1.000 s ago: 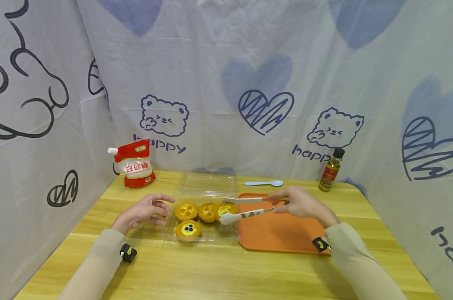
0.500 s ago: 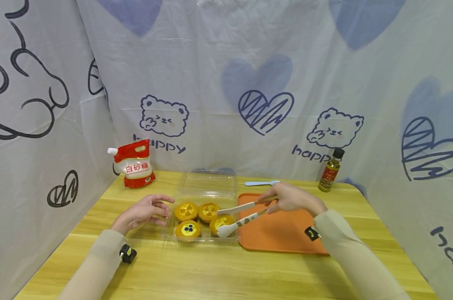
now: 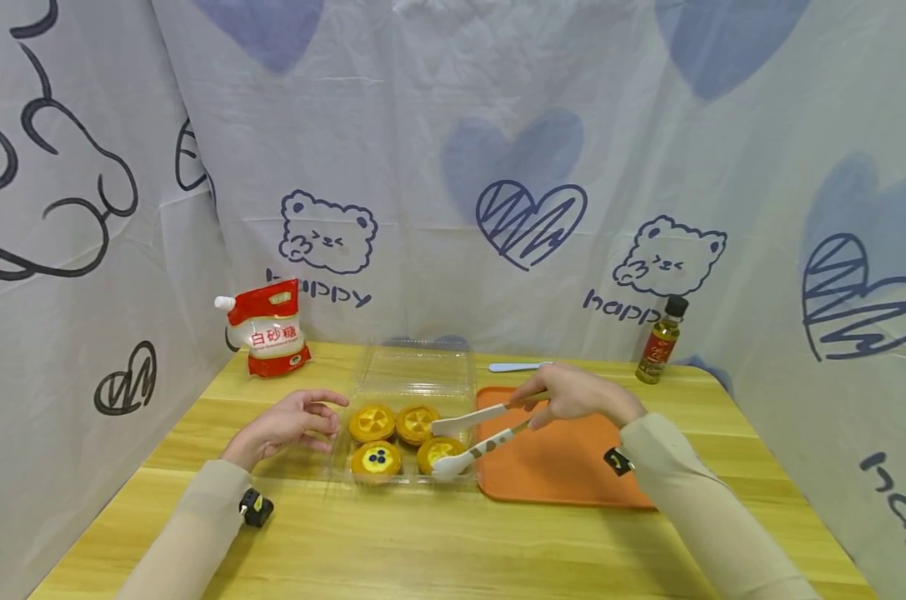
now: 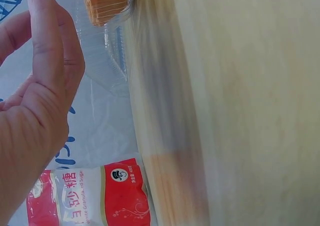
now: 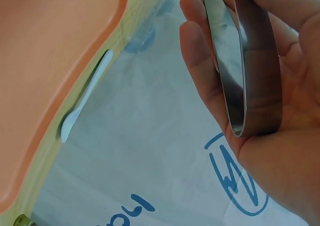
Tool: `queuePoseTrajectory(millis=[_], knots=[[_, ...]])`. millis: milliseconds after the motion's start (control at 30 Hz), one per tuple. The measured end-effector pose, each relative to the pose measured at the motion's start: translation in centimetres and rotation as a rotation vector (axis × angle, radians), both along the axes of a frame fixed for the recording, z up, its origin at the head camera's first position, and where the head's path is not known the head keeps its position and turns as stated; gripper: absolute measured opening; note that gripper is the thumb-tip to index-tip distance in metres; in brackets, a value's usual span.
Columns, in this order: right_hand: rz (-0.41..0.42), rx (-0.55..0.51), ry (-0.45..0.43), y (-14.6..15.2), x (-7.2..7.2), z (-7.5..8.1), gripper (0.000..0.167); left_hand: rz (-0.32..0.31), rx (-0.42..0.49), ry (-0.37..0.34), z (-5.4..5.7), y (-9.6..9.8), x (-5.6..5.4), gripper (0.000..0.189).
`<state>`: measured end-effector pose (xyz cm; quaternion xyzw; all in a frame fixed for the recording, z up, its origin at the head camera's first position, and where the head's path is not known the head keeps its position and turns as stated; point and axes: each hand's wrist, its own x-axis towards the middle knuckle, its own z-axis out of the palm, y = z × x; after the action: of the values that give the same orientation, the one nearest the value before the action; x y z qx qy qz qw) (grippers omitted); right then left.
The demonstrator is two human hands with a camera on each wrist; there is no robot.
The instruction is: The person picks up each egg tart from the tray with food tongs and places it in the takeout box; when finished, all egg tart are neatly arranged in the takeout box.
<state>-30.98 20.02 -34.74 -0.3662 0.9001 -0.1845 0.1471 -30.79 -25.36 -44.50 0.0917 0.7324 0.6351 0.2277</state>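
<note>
My right hand (image 3: 576,393) holds a pair of tongs (image 3: 490,446) with pale tips and a metal bend, seen against the palm in the right wrist view. The tips are spread about the front right egg tart (image 3: 439,454) in a clear plastic box (image 3: 415,367) with its lid up. Behind it in the box sit two more tarts, one at the back right (image 3: 417,423) and one at the back left (image 3: 372,422). A blueberry-topped tart (image 3: 376,458) is at the front left. My left hand (image 3: 291,423), fingers loosely bent, is beside the box's left side; whether it touches is unclear.
An orange tray (image 3: 565,467) lies right of the box, under my right hand. Behind it is a pale blue spoon (image 3: 516,367), partly hidden. A red and white sugar bag (image 3: 272,329) stands back left, and a black-capped bottle (image 3: 658,342) back right. A printed cloth hangs behind.
My right hand has moved left with the tongs. The right-hand tart has come forward from the back row to the front right and the tong tips are lower around it. The left hand stays put.
</note>
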Motion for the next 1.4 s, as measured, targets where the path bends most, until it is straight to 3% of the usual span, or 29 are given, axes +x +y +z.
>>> queuePoseTrajectory(millis=[700,1400], knots=[[0.032,-0.069,-0.021,0.6,0.0,-0.2,0.039,0.003,0.0,0.004,0.0,0.1,0.0,0.059],[-0.096,-0.252,-0.025,4.0,0.6,-2.1,0.045,0.004,-0.003,0.007,0.0,0.2,0.0,0.058]])
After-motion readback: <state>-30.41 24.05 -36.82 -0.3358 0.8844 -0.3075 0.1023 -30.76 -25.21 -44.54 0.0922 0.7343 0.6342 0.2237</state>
